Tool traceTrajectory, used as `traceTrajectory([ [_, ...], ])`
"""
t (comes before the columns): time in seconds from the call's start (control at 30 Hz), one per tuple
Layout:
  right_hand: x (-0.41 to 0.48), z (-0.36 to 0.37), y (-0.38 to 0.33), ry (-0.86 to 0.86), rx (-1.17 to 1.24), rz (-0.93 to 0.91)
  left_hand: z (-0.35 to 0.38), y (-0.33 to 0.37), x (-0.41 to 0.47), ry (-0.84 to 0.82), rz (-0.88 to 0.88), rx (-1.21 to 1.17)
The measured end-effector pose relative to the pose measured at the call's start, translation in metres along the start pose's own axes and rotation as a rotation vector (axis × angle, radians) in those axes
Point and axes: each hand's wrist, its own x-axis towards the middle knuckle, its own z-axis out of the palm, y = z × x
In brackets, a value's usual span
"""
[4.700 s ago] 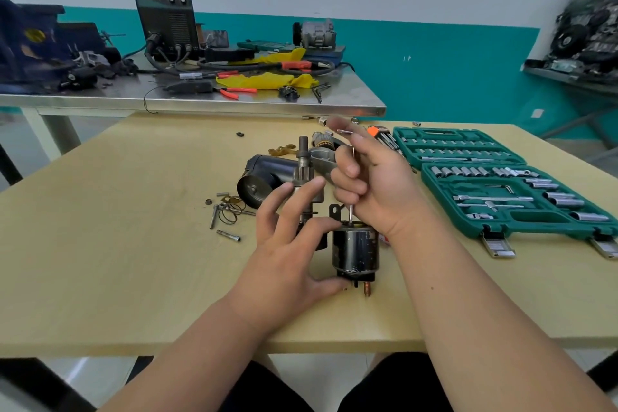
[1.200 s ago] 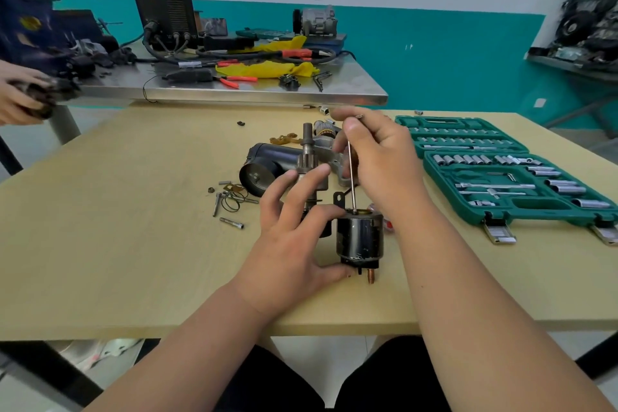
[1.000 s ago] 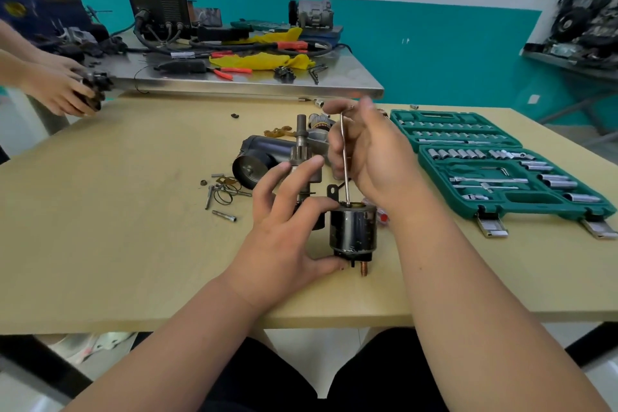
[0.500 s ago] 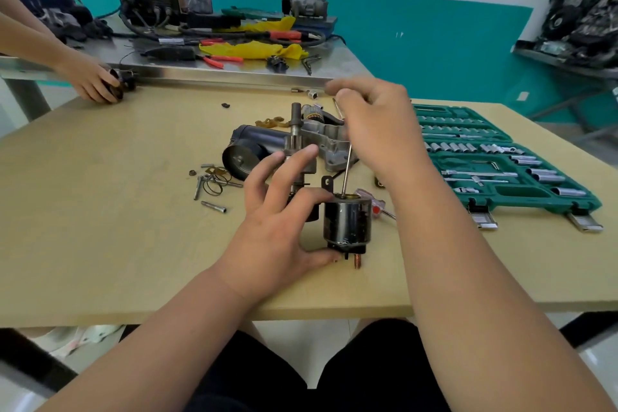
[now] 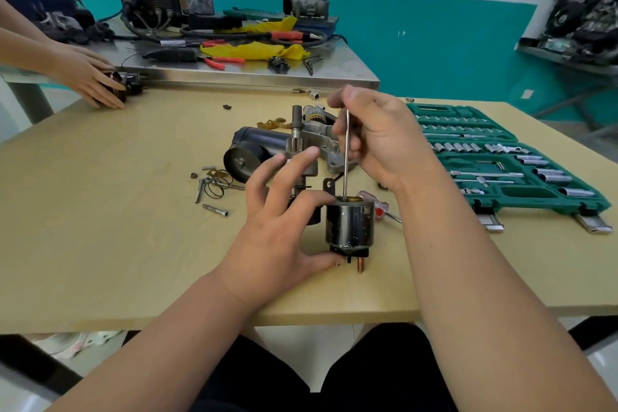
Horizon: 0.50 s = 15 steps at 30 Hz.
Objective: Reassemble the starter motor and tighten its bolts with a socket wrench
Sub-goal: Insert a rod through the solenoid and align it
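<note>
A black starter solenoid (image 5: pixel 349 225) stands upright near the front of the wooden table (image 5: pixel 100 227), copper stud pointing down. My left hand (image 5: pixel 284 227) grips its side with thumb and forefinger. My right hand (image 5: pixel 381 140) pinches the top of a thin metal rod (image 5: pixel 345 157) that stands vertically in the solenoid's open top. Behind them lie the black motor housing (image 5: pixel 254 149) and the grey aluminium nose housing (image 5: pixel 329 144) with an upright shaft (image 5: pixel 296 130).
Loose bolts, rings and clips (image 5: pixel 214 186) lie left of my hands. A red-handled screwdriver (image 5: pixel 379 209) lies right of the solenoid. An open green socket set (image 5: pixel 501 157) fills the right side. Another person's hands (image 5: pixel 90 77) hold a part at far left. A cluttered steel bench (image 5: pixel 267 73) stands behind.
My right hand has raised the rod so more of it shows above the solenoid. Another person's hands have come in at the far left. The view has tilted down.
</note>
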Motion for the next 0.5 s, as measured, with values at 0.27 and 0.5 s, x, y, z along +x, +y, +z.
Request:
traceTrajectory([
  [0.27, -0.016, 0.024, 0.007, 0.518, -0.786, -0.485, 0.000, 0.001, 0.000, -0.012, -0.027, -0.029],
  [0.5, -0.007, 0.015, 0.002, -0.247, 0.364, 0.107, 0.002, -0.001, -0.001, -0.019, -0.055, -0.039],
])
